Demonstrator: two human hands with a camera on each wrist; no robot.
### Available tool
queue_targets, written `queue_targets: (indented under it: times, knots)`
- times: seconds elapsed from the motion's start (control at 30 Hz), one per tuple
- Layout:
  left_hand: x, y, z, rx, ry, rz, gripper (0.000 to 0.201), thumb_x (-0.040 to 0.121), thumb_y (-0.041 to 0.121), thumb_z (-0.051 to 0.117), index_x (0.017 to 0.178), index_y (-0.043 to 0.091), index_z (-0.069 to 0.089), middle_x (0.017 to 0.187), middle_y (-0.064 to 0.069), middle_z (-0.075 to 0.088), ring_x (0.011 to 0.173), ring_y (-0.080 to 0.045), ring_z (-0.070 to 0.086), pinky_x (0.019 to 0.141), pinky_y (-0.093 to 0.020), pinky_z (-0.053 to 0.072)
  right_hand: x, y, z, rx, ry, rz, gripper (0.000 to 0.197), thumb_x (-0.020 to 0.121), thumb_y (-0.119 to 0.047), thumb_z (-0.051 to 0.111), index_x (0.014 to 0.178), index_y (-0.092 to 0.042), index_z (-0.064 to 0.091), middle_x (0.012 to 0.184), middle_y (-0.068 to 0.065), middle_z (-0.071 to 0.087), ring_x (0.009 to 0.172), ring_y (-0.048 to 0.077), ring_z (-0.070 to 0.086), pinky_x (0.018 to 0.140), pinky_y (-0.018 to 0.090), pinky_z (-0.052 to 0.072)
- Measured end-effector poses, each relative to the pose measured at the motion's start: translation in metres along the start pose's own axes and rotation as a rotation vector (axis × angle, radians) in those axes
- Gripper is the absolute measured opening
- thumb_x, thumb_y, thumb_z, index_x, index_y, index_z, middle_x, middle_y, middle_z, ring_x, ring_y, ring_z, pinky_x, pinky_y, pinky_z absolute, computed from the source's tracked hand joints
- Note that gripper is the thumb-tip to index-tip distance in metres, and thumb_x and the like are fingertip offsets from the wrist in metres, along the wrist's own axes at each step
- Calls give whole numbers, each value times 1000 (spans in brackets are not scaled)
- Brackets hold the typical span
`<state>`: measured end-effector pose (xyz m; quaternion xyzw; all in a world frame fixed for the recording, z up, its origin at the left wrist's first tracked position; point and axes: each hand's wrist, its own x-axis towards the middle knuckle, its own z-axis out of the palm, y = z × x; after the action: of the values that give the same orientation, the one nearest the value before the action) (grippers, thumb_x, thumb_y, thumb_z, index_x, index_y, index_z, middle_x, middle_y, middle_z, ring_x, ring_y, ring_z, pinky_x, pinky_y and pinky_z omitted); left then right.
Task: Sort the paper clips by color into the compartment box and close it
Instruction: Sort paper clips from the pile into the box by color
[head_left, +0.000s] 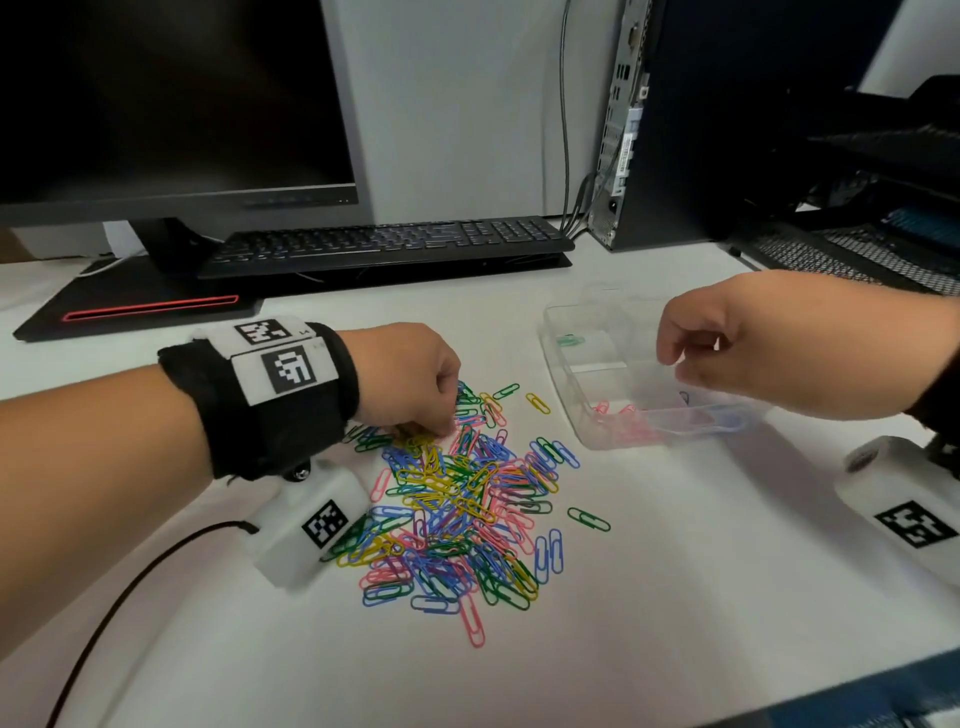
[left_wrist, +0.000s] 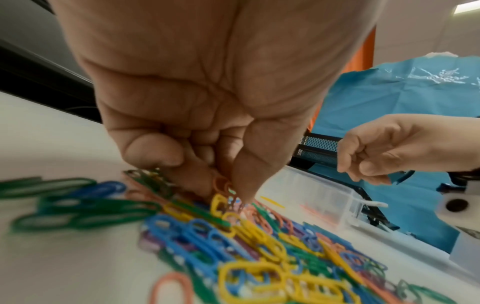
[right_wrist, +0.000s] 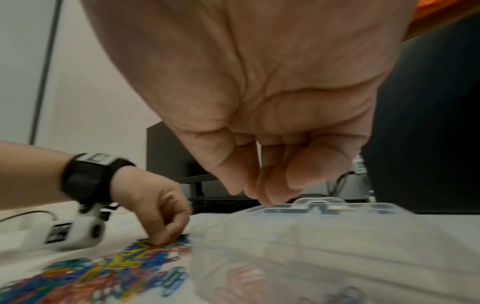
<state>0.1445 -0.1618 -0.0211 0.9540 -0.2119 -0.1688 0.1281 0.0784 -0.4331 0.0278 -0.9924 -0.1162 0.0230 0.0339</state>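
Observation:
A heap of green, blue, yellow, pink and purple paper clips (head_left: 457, 499) lies mid-table. My left hand (head_left: 434, 423) reaches down onto the heap's far edge. In the left wrist view its thumb and fingers (left_wrist: 228, 191) pinch pink clips (left_wrist: 220, 184). The clear compartment box (head_left: 558, 364) stands open to the right. It holds a green clip (head_left: 570, 341) at the back and pink clips (head_left: 623, 415) at the front. My right hand (head_left: 675, 364) hovers over the box, fingers loosely curled downward (right_wrist: 249, 193), with nothing seen between them.
A black keyboard (head_left: 384, 244) and a monitor (head_left: 171, 104) on its base (head_left: 130, 306) stand behind the heap. A computer tower (head_left: 675, 119) and a black mesh tray (head_left: 857, 249) are at the back right. A stray green clip (head_left: 588, 518) lies right of the heap.

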Motion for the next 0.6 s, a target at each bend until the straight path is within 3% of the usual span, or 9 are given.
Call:
queue_targets:
  times: [0.1, 0.17, 0.27, 0.33, 0.4, 0.5, 0.6]
  knots:
    - [-2, 0, -6, 1, -32, 23, 10, 75, 18, 77, 73, 15, 68, 63, 3, 68, 49, -6, 56, 51, -20, 46, -7, -17, 0, 33, -13, -54, 7, 87, -33, 57, 93, -34, 62, 76, -16, 60, 67, -2, 53, 62, 18, 42]
    - [-4, 5, -8, 52, 24, 53, 8, 75, 20, 76, 75, 18, 69, 66, 7, 68, 53, -2, 57, 55, -20, 46, -10, -26, 2, 33, -28, -88, 7, 88, -34, 56, 92, -34, 60, 73, -16, 58, 64, -2, 50, 59, 16, 39]
    - [-6, 19, -10, 111, 97, 103, 18, 75, 33, 77, 77, 19, 68, 67, 7, 67, 57, -3, 56, 55, -21, 44, -13, -37, 8, 46, -42, -131, 6, 88, -35, 56, 91, -33, 60, 70, -16, 58, 63, -3, 50, 57, 15, 38]
    - [-7, 28, -6, 167, 55, 105, 24, 76, 41, 75, 78, 19, 67, 68, 6, 67, 62, -8, 59, 60, -24, 48, -13, -45, 13, 38, -61, -159, 6, 88, -35, 55, 91, -32, 59, 69, -17, 56, 64, -4, 49, 55, 13, 35]
    - [-5, 34, 2, 257, 7, 106, 23, 77, 41, 73, 81, 20, 65, 72, 7, 65, 71, -12, 60, 66, -27, 48, -14, -55, 21, 9, -74, -186, 10, 90, -35, 52, 93, -29, 59, 72, -15, 56, 69, 1, 50, 58, 15, 36]
    - [-4, 36, 11, 316, 0, 114, 18, 79, 36, 72, 87, 22, 64, 82, 8, 62, 78, -14, 56, 64, -24, 39, -12, -69, 34, -80, -78, -215, 20, 93, -36, 47, 100, -22, 60, 86, -5, 64, 85, 19, 58, 70, 31, 47]
    - [-5, 35, 13, 302, 0, 128, 14, 80, 30, 71, 87, 21, 64, 79, 8, 60, 73, -12, 53, 57, -24, 37, -6, -76, 43, -156, -104, -204, 23, 95, -37, 44, 96, -18, 56, 86, 5, 59, 83, 28, 56, 65, 31, 41]
